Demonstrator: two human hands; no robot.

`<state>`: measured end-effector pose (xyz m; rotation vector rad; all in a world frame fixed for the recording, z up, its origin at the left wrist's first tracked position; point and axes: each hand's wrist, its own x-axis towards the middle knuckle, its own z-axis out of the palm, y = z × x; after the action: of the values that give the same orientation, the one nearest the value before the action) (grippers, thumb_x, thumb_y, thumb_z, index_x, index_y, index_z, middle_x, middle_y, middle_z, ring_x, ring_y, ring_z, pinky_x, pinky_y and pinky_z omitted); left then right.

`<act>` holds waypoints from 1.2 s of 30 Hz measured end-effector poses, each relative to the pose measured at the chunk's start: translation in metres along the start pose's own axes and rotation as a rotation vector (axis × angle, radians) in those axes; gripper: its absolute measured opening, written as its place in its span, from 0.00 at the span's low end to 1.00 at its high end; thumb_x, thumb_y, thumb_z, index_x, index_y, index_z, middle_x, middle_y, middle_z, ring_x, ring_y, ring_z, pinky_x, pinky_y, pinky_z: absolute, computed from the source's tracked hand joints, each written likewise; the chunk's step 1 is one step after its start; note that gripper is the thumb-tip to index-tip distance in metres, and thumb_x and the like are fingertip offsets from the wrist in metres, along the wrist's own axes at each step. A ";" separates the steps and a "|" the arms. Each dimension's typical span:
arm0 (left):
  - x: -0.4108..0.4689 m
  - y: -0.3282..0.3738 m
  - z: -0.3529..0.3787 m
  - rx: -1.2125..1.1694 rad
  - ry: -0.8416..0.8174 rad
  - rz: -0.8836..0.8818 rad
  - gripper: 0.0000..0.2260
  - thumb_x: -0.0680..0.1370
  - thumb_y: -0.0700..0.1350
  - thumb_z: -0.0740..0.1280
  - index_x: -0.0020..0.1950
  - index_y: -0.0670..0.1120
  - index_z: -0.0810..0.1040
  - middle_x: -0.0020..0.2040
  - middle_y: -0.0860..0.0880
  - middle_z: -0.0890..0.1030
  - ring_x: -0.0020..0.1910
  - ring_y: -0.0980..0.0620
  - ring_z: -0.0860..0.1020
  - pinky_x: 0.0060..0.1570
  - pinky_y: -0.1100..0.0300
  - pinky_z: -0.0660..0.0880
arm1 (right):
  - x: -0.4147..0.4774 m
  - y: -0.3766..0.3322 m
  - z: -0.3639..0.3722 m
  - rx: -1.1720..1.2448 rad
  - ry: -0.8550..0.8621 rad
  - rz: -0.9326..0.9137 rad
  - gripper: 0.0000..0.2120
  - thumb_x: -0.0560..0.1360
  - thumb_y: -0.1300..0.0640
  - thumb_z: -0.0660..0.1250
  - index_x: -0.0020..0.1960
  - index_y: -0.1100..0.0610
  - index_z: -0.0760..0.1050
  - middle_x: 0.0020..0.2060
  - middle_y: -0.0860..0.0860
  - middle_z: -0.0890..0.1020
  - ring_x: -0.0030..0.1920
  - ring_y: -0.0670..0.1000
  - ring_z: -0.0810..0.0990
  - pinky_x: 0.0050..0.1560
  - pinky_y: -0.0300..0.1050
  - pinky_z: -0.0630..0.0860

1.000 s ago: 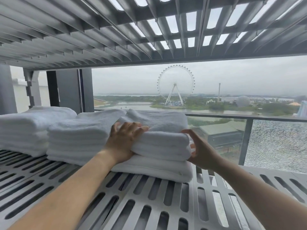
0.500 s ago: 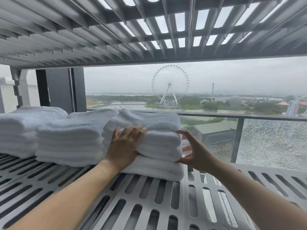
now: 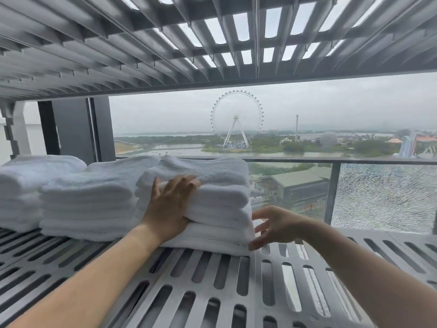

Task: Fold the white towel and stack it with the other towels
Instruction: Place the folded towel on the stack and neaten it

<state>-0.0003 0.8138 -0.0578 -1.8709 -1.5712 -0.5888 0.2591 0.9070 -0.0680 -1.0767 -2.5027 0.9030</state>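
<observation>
Head view: folded white towel (image 3: 208, 172) atop the rightmost stack (image 3: 220, 223) on a slotted grey shelf (image 3: 212, 280). Left hand (image 3: 169, 209) lies flat against the stack's front, fingers (image 3: 182, 183) spread; right hand (image 3: 274, 227), fingers loosely parted, touches the stack's lower right corner. Two further towel stacks (image 3: 89, 204) stand beside it at left.

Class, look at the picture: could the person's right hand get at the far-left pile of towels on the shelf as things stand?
Probably not directly. The right hand is at the right end of the nearest pile, and the left hand, that pile and the middle pile lie between it and the far-left pile.
</observation>
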 end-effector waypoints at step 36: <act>0.015 -0.030 -0.026 0.069 -0.292 -0.122 0.35 0.67 0.62 0.58 0.71 0.67 0.45 0.74 0.53 0.59 0.71 0.51 0.57 0.63 0.44 0.56 | 0.031 -0.073 -0.049 -0.373 0.517 -0.348 0.24 0.69 0.74 0.54 0.58 0.54 0.74 0.57 0.51 0.78 0.57 0.51 0.76 0.55 0.40 0.73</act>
<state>-0.0254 0.8096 -0.0241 -1.8832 -1.8782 -0.3184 0.2197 0.9120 0.0165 -0.7948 -2.3366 0.0431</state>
